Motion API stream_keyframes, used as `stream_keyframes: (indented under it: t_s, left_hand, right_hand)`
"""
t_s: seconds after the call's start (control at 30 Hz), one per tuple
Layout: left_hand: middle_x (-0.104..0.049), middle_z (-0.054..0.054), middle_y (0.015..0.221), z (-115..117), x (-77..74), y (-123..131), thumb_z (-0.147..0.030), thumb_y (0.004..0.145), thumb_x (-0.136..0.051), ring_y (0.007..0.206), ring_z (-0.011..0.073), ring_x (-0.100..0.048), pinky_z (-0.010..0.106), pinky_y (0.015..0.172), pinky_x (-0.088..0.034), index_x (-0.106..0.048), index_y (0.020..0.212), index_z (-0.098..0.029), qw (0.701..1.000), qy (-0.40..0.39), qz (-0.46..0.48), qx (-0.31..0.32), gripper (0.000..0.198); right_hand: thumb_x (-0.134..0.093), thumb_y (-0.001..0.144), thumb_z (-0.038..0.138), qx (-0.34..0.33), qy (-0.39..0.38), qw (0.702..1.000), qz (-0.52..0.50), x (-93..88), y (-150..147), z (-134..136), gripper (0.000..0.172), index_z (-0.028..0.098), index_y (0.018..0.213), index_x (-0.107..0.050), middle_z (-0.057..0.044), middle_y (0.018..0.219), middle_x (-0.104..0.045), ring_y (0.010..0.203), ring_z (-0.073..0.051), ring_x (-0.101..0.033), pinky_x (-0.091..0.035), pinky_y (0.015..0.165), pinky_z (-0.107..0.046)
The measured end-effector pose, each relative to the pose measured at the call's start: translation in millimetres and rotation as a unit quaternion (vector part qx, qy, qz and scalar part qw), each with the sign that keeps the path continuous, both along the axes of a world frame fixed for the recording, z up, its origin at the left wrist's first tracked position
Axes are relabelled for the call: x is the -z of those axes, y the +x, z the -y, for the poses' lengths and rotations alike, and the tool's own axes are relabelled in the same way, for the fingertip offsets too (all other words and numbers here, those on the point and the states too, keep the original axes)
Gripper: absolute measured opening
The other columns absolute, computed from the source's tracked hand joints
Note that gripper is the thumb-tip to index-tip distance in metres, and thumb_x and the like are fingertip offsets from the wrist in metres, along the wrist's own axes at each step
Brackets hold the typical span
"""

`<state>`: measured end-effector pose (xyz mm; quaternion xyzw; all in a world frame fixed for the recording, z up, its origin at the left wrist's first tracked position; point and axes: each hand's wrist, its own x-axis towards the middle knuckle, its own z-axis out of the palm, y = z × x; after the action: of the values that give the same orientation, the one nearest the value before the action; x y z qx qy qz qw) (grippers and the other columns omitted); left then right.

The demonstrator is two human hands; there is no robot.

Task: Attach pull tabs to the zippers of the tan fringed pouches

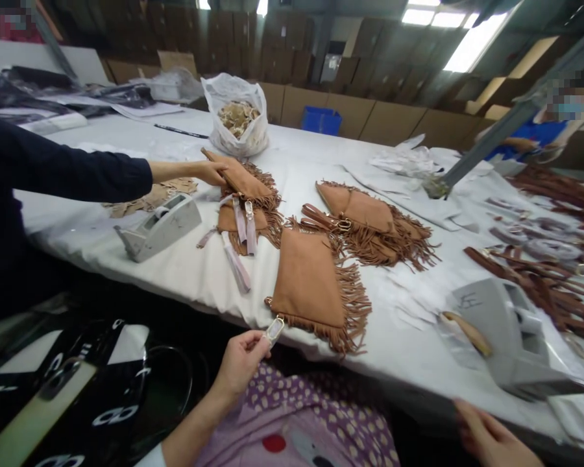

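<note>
My left hand [238, 363] is pinched on a small wrapped metal clasp [274, 329] at the near corner of a brown fringed suede bag [311, 285] that lies on the white table [185, 259]. My right hand [486, 438] is low at the table's near edge, below a grey tape dispenser [511, 337]; its fingers are blurred. Two more fringed bags [370, 217] lie behind the first. A co-worker's hand [209, 172] in a dark sleeve rests on another fringed bag [243, 181].
A second grey tape dispenser [158, 227] stands at the left. A white plastic bag [236, 117] of small pieces sits at the back. Brown straps [540, 279] lie in a heap at the right. Cardboard boxes and a blue crate [321, 120] line the far side.
</note>
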<state>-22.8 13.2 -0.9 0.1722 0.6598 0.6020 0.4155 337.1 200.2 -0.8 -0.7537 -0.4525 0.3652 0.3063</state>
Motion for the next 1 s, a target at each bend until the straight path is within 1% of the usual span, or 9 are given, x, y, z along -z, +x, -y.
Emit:
stream_keyframes:
  t_s: [0.07,0.13,0.2,0.27,0.37,0.53,0.63,0.93,1.0]
  left_hand:
    - [-0.061,0.001,0.062,-1,0.5,1,-0.045,0.074,-0.065,0.054,0.0118,-0.051,0.020,0.052,-0.037,-0.070,0.081,-0.012,0.999,0.000,-0.046,-0.001,0.034]
    - [-0.064,0.002,0.066,-1,2.0,2,-0.046,0.075,-0.064,0.062,0.0157,-0.056,0.022,0.059,-0.042,-0.071,0.083,-0.013,0.997,-0.001,-0.076,0.002,0.035]
    - [-0.067,0.004,0.071,0,3.3,3,-0.046,0.076,-0.063,0.067,0.0179,-0.058,0.024,0.063,-0.044,-0.071,0.085,-0.013,0.995,-0.006,-0.096,0.009,0.035]
    - [-0.068,0.004,0.075,1,3.3,4,-0.044,0.078,-0.061,0.070,0.0190,-0.060,0.024,0.065,-0.045,-0.071,0.087,-0.014,0.993,-0.008,-0.118,0.014,0.033]
    - [-0.069,0.004,0.077,2,0.2,7,-0.041,0.081,-0.058,0.073,0.0192,-0.061,0.024,0.068,-0.046,-0.071,0.084,-0.016,0.988,0.000,-0.154,0.020,0.028]
    - [-0.068,0.003,0.074,2,-4.9,8,-0.037,0.084,-0.053,0.073,0.0195,-0.062,0.024,0.071,-0.047,-0.068,0.083,-0.017,0.982,0.010,-0.184,0.029,0.026]
    - [-0.069,0.004,0.078,3,-4.3,8,-0.035,0.086,-0.051,0.075,0.0199,-0.062,0.025,0.072,-0.047,-0.067,0.085,-0.017,0.982,0.010,-0.185,0.032,0.025]
    - [-0.068,0.004,0.079,2,-5.9,11,-0.035,0.086,-0.052,0.076,0.0194,-0.061,0.024,0.070,-0.045,-0.067,0.086,-0.016,0.990,0.010,-0.134,0.037,0.024]
    - [-0.068,0.005,0.079,2,-6.7,10,-0.037,0.086,-0.051,0.074,0.0188,-0.060,0.024,0.069,-0.045,-0.067,0.087,-0.015,0.993,0.015,-0.113,0.042,0.026]
  right_hand:
    - [-0.072,0.051,0.052,-0.176,-0.038,0.983,-0.026,-14.9,-66,26,0.039,0.019,0.071,-0.067,-0.006,0.062,-0.063,0.055,-0.021,-0.054,-0.046,0.054,-0.034]
    - [-0.068,0.061,0.056,-0.328,-0.045,0.940,-0.083,-29.2,-129,52,0.040,0.017,0.069,-0.068,-0.003,0.059,-0.061,0.054,-0.017,-0.052,-0.043,0.052,-0.029]
    - [-0.064,0.068,0.057,-0.413,-0.040,0.899,-0.142,-38.9,-180,73,0.040,0.017,0.065,-0.066,-0.001,0.056,-0.057,0.052,-0.014,-0.048,-0.039,0.050,-0.025]
    - [-0.063,0.071,0.055,-0.458,-0.048,0.867,-0.192,-42.0,-215,87,0.039,0.016,0.064,-0.064,0.000,0.054,-0.054,0.051,-0.013,-0.044,-0.036,0.048,-0.024]
    - [-0.062,0.072,0.054,-0.478,-0.047,0.848,-0.222,-34.4,-246,92,0.039,0.017,0.059,-0.061,0.001,0.052,-0.051,0.050,-0.012,-0.042,-0.033,0.047,-0.023]
    - [-0.062,0.071,0.049,-0.460,-0.010,0.877,-0.139,-9.6,-264,85,0.039,0.015,0.051,-0.057,0.001,0.049,-0.049,0.048,-0.011,-0.042,-0.030,0.044,-0.022]
    - [-0.062,0.070,0.049,-0.449,-0.022,0.888,-0.093,-2.3,-264,85,0.042,0.015,0.047,-0.056,0.001,0.045,-0.048,0.044,-0.010,-0.040,-0.027,0.041,-0.021]
    - [-0.068,0.065,0.049,-0.387,-0.092,0.906,-0.147,-13.7,-261,87,0.034,0.014,0.063,-0.066,0.001,0.046,-0.054,0.039,-0.011,-0.044,-0.031,0.038,-0.022]
    - [-0.069,0.064,0.048,-0.384,-0.114,0.898,-0.183,-14.3,-262,86,0.033,0.015,0.068,-0.064,0.002,0.046,-0.053,0.038,-0.010,-0.042,-0.029,0.037,-0.021]
